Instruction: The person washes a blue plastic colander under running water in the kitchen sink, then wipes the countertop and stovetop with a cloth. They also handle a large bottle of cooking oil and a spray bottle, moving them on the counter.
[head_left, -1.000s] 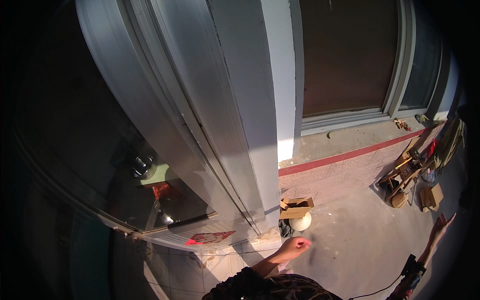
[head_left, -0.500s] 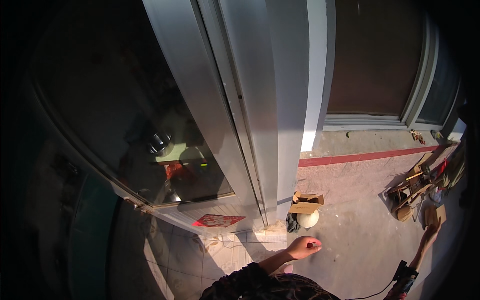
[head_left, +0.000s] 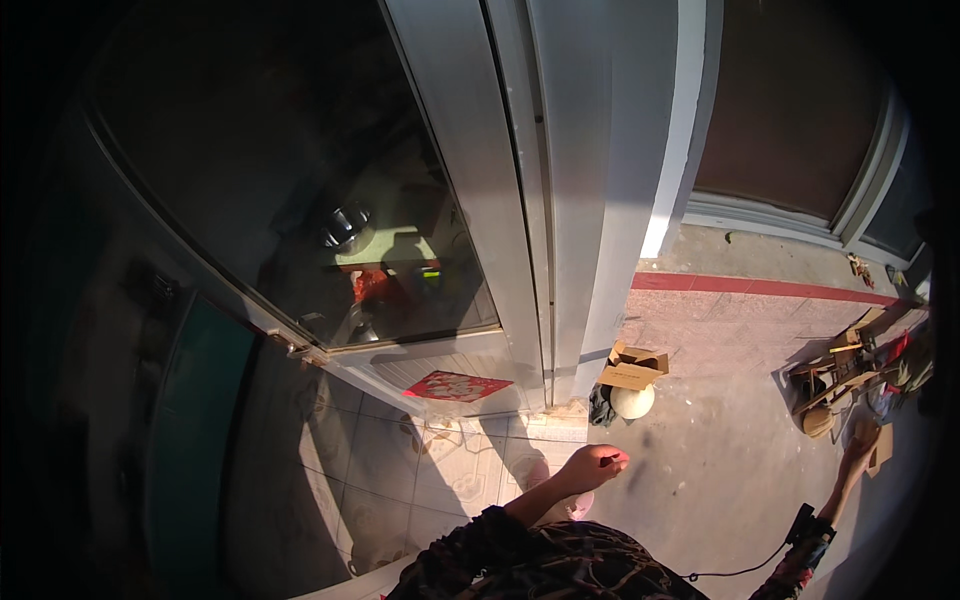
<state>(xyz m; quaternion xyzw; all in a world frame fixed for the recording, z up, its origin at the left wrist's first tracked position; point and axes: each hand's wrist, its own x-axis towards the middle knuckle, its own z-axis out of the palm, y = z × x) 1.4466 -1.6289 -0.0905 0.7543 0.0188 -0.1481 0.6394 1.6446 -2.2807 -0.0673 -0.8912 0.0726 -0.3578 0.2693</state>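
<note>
"While the left hand (head_left: 587, 470) curls closed, where's the open box (head_left: 634, 375)?"
"Beyond it, by the pale ball (head_left: 632, 403); a careless step could knock the box."
"Does the right hand (head_left: 858, 446) grip anything?"
"Can't tell."

Sunlit tiles (head_left: 462, 482), grey concrete ground (head_left: 720, 470), pink wall (head_left: 720, 322), red band (head_left: 760, 287), metal-framed glass door (head_left: 290, 170), dark window (head_left: 790, 115)
</note>
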